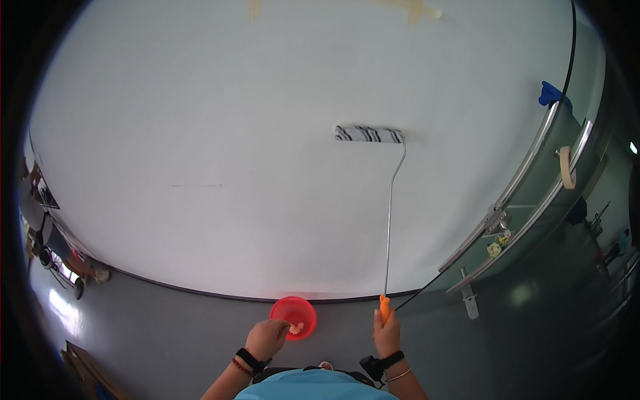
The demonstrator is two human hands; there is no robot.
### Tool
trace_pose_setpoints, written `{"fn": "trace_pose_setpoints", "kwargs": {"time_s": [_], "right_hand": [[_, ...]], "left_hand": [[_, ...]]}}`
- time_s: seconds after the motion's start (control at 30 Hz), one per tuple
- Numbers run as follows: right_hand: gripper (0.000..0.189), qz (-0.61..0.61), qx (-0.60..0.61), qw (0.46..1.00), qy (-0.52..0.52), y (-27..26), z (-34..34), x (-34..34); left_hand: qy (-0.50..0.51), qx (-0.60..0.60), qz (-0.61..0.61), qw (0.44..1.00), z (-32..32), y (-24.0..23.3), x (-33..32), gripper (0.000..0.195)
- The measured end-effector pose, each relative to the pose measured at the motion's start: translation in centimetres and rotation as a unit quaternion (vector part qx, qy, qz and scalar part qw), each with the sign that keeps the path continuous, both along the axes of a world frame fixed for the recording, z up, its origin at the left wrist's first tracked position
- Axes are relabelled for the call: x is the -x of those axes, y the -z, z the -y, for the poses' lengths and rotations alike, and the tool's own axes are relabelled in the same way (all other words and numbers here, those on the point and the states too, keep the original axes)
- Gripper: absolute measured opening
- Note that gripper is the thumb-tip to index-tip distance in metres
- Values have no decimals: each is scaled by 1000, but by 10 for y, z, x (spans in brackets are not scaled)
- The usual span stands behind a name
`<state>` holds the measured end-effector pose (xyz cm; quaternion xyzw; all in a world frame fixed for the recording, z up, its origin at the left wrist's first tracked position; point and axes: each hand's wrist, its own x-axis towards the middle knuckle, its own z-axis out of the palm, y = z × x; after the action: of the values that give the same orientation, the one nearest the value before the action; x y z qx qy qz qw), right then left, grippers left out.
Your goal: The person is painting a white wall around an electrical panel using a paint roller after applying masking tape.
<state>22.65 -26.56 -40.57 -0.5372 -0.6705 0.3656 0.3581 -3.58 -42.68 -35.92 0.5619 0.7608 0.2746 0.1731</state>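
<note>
My right hand point(386, 336) grips the orange handle point(384, 309) of a paint roller. Its long, thin metal rod point(389, 225) runs up to a white roller sleeve with dark stripes point(369, 134), which lies level against the white wall point(240, 115). My left hand point(267, 339) is held at the near left rim of a red plastic bucket point(311, 322), its fingers curled together. Whether anything small is between those fingertips cannot be seen. Some pale crumpled pieces point(297, 329) show in the bucket, partly behind my fingers.
To the right stands a glass door with long metal handles point(530, 145); a roll of masking tape point(565, 167) and a blue object point(551, 94) hang there. Tape strips point(414, 11) mark the upper wall. Cardboard point(90, 370) lies lower left on the grey floor point(165, 330). A person's leg point(82, 265) shows far left.
</note>
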Motion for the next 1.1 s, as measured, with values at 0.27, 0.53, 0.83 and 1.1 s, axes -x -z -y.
{"fn": "trace_pose_setpoints", "kwargs": {"time_s": [0.27, 0.53, 0.83, 1.1], "right_hand": [[32, 38, -40, 998, -5, 33, 14, -18], [36, 50, -12, 999, -9, 40, 26, -29], [43, 63, 102, 993, -15, 26, 52, -44], [43, 55, 119, 991, 4, 54, 63, -64]], "left_hand": [[9, -9, 0, 1000, 2, 2, -2, 16], [9, -17, 4, 1000, 4, 0, -4, 14], [4, -23, 4, 1000, 9, -1, -4, 13], [6, -10, 6, 1000, 9, -6, -6, 13]]}}
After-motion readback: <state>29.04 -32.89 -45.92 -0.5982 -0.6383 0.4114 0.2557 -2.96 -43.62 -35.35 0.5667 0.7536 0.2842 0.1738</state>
